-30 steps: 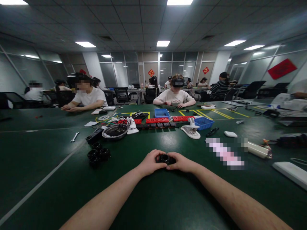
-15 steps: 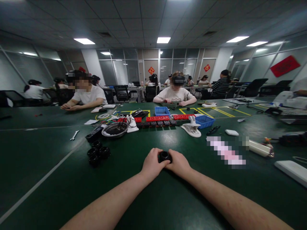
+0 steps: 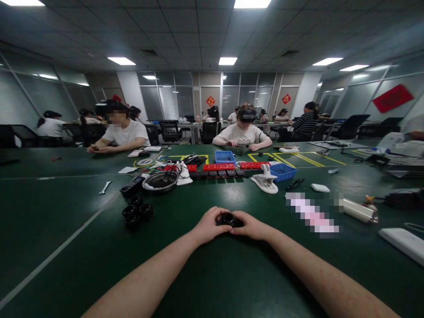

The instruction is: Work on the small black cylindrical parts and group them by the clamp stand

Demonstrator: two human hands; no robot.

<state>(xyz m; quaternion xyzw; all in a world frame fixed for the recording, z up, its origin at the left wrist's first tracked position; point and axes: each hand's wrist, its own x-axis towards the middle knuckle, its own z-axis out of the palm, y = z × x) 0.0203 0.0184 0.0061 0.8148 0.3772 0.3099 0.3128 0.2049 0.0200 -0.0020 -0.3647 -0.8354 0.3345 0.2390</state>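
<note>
A shiny black round part with a hole in its top [image 3: 228, 217] is held low over the green table [image 3: 185, 269]. My left hand [image 3: 211, 226] curls around its left side, thumb across the front. From the right, my right hand [image 3: 252, 226] grips the same part, its thumb meeting the left one. The fingers hide much of the lower body, so its exact kind cannot be made out. Several similar black round parts [image 3: 137, 212] stand clustered on the table to the left of my hands.
Beyond my hands lie red and black power strips [image 3: 218, 167], a metal bowl [image 3: 160, 181], a white clip base [image 3: 265, 180] and a blue bin [image 3: 282, 170]. A wrench [image 3: 105, 187] lies at left, a cream cylinder [image 3: 359, 209] at right. Two people sit across the table.
My right hand has shifted its hold on the black round part, its fingers now further around the right side. The whole view has moved slightly, with the head.
</note>
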